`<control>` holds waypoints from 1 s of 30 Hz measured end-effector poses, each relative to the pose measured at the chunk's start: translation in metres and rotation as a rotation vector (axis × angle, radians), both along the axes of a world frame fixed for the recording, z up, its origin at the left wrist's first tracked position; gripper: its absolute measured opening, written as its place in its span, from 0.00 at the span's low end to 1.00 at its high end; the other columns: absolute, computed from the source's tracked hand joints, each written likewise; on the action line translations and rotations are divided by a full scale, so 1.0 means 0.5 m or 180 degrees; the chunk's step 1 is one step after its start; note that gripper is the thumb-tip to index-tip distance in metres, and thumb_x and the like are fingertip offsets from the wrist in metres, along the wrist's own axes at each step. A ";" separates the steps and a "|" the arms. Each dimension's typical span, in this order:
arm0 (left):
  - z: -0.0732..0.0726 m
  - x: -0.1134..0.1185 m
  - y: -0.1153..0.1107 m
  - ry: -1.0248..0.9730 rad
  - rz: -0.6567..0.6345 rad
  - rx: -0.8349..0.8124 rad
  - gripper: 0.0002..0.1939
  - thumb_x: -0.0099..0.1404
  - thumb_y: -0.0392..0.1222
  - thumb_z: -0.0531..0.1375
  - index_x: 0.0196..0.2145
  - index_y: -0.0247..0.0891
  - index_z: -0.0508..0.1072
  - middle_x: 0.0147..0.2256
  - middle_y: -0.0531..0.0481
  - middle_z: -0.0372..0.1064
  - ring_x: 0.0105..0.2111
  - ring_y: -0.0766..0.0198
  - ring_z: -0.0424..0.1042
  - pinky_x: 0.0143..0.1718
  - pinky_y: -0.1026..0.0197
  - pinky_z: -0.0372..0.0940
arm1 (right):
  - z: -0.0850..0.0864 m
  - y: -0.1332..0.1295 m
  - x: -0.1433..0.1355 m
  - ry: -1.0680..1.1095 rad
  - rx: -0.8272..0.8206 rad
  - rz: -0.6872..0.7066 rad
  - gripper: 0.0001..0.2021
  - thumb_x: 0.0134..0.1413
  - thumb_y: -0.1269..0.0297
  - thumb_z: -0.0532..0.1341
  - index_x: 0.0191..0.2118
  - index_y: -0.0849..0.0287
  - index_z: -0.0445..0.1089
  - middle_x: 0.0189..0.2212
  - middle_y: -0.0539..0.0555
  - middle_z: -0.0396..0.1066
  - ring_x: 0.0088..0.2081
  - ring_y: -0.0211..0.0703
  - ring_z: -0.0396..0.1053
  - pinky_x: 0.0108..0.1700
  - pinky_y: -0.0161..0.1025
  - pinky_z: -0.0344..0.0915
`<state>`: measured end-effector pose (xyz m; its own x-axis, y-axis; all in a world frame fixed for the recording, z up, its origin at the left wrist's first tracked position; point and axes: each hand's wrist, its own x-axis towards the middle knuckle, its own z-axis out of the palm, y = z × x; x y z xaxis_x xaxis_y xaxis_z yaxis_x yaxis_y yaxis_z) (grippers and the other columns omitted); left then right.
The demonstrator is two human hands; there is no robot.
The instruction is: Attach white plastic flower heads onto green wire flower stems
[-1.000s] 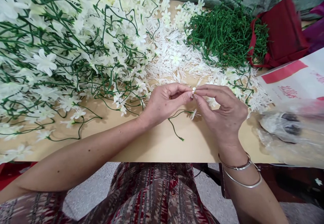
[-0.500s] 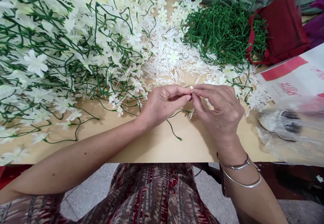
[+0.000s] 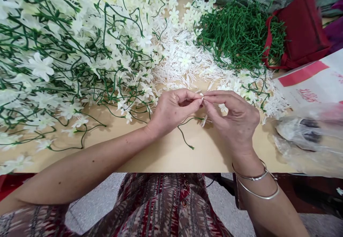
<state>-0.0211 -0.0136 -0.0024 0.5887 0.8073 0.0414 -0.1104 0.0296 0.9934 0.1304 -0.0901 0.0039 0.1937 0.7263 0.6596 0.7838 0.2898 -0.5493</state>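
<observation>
My left hand [image 3: 173, 112] and my right hand [image 3: 233, 121] meet at their fingertips over the table. Both pinch one small white artificial flower piece [image 3: 202, 95], mostly covered by the fingers. Just below them on the tabletop lies a thin green plastic stem [image 3: 183, 135] with a small white flower [image 3: 205, 121] near its right end. Behind my fingers spreads a heap of thin white stamens [image 3: 178, 63], with loose white blossoms among them.
A large pile of white artificial flowers on green stems [image 3: 72, 69] fills the left side. Bare green stems [image 3: 238, 33] are heaped at the back right, against a dark red bag [image 3: 302, 29]. A printed white bag [image 3: 316, 83] and clear plastic wrapping [image 3: 289, 151] lie at right.
Both hands stay together in nearly the same place. The white piece shows less between the fingertips, and the whole view has shifted slightly.
</observation>
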 end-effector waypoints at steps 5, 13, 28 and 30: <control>-0.004 0.002 0.000 0.0108 0.0025 0.0145 0.09 0.65 0.44 0.68 0.36 0.34 0.83 0.34 0.46 0.82 0.30 0.67 0.77 0.33 0.65 0.70 | 0.002 0.001 -0.006 0.0029 0.0023 -0.0038 0.08 0.57 0.75 0.66 0.35 0.52 0.77 0.35 0.50 0.84 0.38 0.44 0.83 0.45 0.44 0.79; -0.004 -0.003 0.001 0.0124 0.0092 0.0287 0.09 0.66 0.44 0.67 0.37 0.35 0.83 0.35 0.45 0.83 0.33 0.65 0.78 0.37 0.63 0.72 | -0.001 -0.001 0.001 0.0203 -0.0176 0.0078 0.07 0.59 0.72 0.67 0.37 0.51 0.79 0.39 0.50 0.85 0.41 0.45 0.83 0.47 0.47 0.79; -0.013 -0.003 -0.010 0.0502 0.0214 0.0751 0.10 0.69 0.44 0.64 0.41 0.38 0.84 0.36 0.46 0.84 0.32 0.64 0.80 0.37 0.63 0.74 | 0.000 -0.004 -0.008 0.0382 -0.0281 0.0001 0.06 0.58 0.72 0.67 0.36 0.52 0.78 0.38 0.51 0.84 0.41 0.45 0.83 0.48 0.47 0.79; -0.011 -0.003 -0.010 0.0516 0.0216 0.0843 0.10 0.69 0.41 0.63 0.42 0.38 0.85 0.38 0.47 0.85 0.34 0.64 0.81 0.38 0.63 0.75 | 0.000 -0.005 -0.005 0.0410 -0.0333 0.0018 0.06 0.58 0.72 0.67 0.37 0.52 0.79 0.40 0.52 0.85 0.42 0.45 0.83 0.49 0.47 0.79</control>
